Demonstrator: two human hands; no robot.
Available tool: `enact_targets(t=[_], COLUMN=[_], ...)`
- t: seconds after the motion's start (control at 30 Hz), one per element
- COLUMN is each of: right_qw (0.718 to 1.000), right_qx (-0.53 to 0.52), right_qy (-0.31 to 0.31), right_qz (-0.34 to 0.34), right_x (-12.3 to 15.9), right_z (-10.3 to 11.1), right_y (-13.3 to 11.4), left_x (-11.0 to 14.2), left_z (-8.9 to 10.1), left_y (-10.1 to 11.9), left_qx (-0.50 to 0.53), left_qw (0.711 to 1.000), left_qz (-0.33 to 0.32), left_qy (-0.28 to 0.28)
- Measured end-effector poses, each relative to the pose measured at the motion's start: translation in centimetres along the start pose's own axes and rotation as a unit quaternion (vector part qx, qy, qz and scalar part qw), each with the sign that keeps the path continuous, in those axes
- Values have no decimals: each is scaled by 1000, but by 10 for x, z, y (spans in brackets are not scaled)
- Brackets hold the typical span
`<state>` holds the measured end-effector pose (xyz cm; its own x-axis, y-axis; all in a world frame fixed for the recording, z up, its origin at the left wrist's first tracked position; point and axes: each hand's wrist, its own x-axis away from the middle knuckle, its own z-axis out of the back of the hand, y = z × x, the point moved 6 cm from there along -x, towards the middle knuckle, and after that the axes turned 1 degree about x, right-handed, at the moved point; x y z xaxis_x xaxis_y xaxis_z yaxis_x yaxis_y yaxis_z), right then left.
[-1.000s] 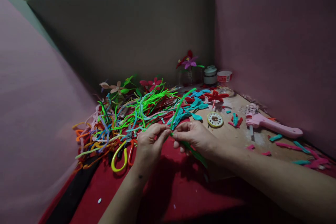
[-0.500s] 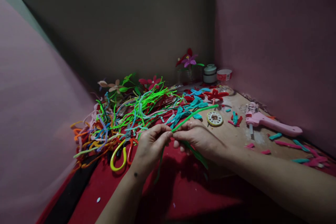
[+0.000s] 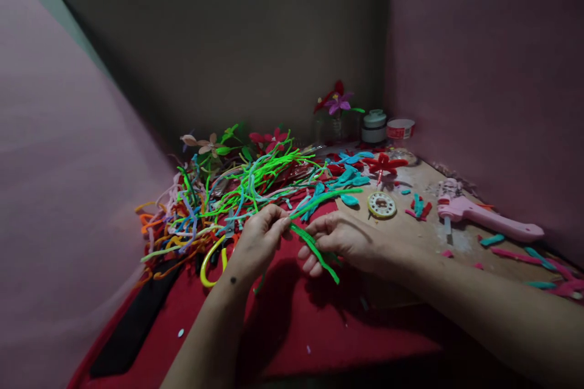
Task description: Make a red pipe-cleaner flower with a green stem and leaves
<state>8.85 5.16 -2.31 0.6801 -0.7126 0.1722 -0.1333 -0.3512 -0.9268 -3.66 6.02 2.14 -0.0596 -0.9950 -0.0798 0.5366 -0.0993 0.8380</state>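
Observation:
My left hand (image 3: 263,234) pinches a small bunch of bright green pipe cleaners (image 3: 305,233) between thumb and fingertips. From that pinch one strand slants up to the right, and a doubled, thicker length hangs down to the right. My right hand (image 3: 344,242) is just right of them, its fingers apart and loosely curled behind the hanging length. Whether it touches the strands I cannot tell. Left of my left hand lie scissors with a yellow handle loop (image 3: 203,267), partly covered by my hand and the heap of coloured pipe cleaners (image 3: 269,175).
A tan board (image 3: 406,243) on the red cloth (image 3: 319,334) carries a yellow-rimmed disc (image 3: 382,205), a red flower (image 3: 385,164), turquoise leaf shapes (image 3: 349,177) and a pink-handled tool (image 3: 497,219). Behind stand a grey jar (image 3: 374,129) and a tub (image 3: 401,129). A black strip (image 3: 128,334) lies left.
My right hand has loosened its pinch and drawn slightly right, fingers parting. The doubled green length now hangs in front of it. My left hand keeps its pinch. The view has shifted slightly.

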Motion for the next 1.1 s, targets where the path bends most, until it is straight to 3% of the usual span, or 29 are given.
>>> enact_targets(t=[0.33,0.47,0.6,0.7,0.83,0.97,1.1], right_qw=[1000,995,980,975,976,979,993], right_qx=[4,75,190,216,212,198,113], right_qy=[20,65,59,58,38,30,3], right_qz=[12,-16,-19,2,-34,-41,-42], right_x=[-10,-7,-3,-4,-4,-1,-1], right_z=[7,6,-1,-2,-3,-4,-6], right_y=[9,11,12,12,17,14,16], left_x=[2,4,6,4,4,4,4], left_z=[-4,-7,-9,-6,0,5,13], left_y=[3,6,6,3,2,6,6], left_qx=[38,-73,-164,-105,5,4,-13], left_qw=[999,996,985,993,999,998,993], left_qz=[-8,-37,-40,-14,9,-11,-47], left_qy=[8,21,45,44,43,67,107])
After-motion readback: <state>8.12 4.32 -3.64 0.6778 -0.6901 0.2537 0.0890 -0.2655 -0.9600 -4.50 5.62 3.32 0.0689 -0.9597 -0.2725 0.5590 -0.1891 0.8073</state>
